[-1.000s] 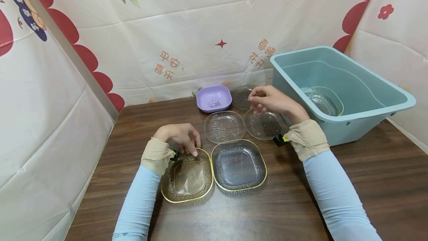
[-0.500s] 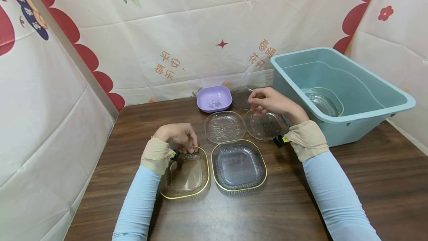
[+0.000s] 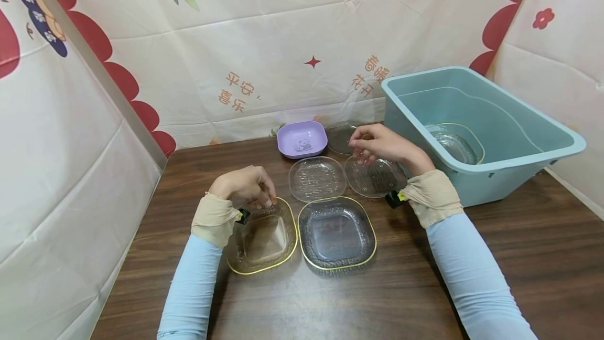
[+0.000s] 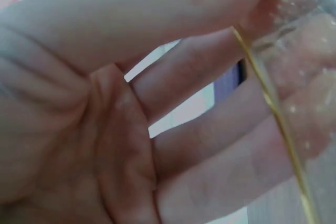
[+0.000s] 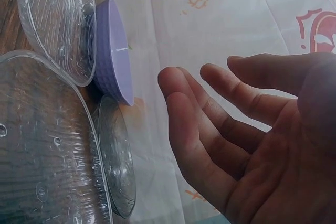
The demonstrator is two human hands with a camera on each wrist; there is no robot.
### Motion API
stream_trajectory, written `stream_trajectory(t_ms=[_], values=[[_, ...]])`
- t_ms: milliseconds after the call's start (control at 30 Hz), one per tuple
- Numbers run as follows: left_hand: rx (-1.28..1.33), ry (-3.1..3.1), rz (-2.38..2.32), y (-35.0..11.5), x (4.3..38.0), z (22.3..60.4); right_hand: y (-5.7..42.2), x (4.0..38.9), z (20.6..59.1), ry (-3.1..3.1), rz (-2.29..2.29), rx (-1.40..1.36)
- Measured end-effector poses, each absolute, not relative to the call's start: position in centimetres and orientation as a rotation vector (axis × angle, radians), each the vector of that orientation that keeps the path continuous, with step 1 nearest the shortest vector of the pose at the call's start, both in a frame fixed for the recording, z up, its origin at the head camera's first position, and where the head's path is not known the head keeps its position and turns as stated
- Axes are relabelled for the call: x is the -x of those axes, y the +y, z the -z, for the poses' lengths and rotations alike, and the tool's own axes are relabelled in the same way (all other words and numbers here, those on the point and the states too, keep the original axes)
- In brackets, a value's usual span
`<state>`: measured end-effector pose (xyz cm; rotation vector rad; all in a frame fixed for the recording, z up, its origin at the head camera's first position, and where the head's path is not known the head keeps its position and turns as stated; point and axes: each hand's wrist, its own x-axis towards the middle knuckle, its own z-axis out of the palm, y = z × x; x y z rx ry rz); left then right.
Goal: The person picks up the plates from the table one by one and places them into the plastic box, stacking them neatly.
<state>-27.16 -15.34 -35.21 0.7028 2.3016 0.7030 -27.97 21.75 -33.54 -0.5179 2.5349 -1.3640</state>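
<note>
My left hand (image 3: pixel 245 185) pinches the far rim of a clear, squarish dish with a gold edge (image 3: pixel 264 240). In the left wrist view, the gold rim (image 4: pixel 286 135) crosses the fingers, with the fingertips seen through the clear wall. Right beside it is a second gold-rimmed clear dish (image 3: pixel 337 235). My right hand (image 3: pixel 384 143) holds nothing; its fingers are loosely bent above a clear ribbed plate (image 3: pixel 375 181). The right wrist view shows gaps between that hand (image 5: pixel 236 135) and the plates.
Another clear ribbed plate (image 3: pixel 317 180) lies in the middle. Behind it stand a purple panda-print bowl (image 3: pixel 302 131) and a dark-looking clear plate (image 3: pixel 338 138). A blue-green bin (image 3: pixel 472 177) at the right contains a gold-rimmed clear dish (image 3: pixel 455 146). Printed cloth (image 3: pixel 283 67) hangs behind the table.
My left hand has moved from over the left dish to gripping its far rim, and both have shifted slightly away from me. The right hand has stayed nearly still.
</note>
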Motion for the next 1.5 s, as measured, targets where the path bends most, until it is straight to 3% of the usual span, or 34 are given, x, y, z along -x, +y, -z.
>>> stream_trajectory(t_ms=[467, 900, 1267, 1500], values=[[-0.906, 2.46, -0.77, -14.6, 26.3, 33.4, 21.8, 28.1, 34.0, 2.54, 1.342, 0.524], [-0.906, 2.451, -1.027, -13.7, 26.5, 33.8, 21.9, 28.1, 34.0, 2.541, 1.317, 0.527], [-0.821, 2.497, -1.117, -13.3, 26.4, 34.2, 21.5, 28.0, 34.0, 2.526, 1.318, 0.537], [-0.609, 2.438, -1.332, -12.2, 26.3, 34.3, 21.2, 28.0, 34.1, 2.507, 1.327, 0.547]])
